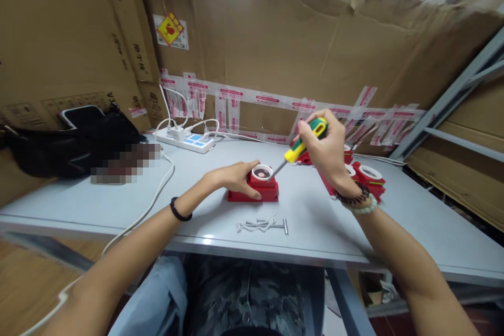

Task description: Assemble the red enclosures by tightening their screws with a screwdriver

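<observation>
A red block-shaped part (258,194) with a white ring (262,172) around a dark round centre sits on the grey table. My left hand (240,178) grips this part from its left side, thumb at the front and fingers behind. In my right hand (325,147) is a green and yellow screwdriver (296,151), held tilted, its shaft pointing down to the left. The tip of the shaft meets the edge of the white ring; whether it sits in a screw is too small to tell. Nearer the table's front edge lie a metal T-shaped tool (285,226) and small white pieces (255,226).
More red parts with white rings (370,173) stand behind and right of my right wrist. A white power strip (187,139) with cables is at the back left, beside a black bag (74,142) with a phone (82,115). Cardboard (268,52) walls the back.
</observation>
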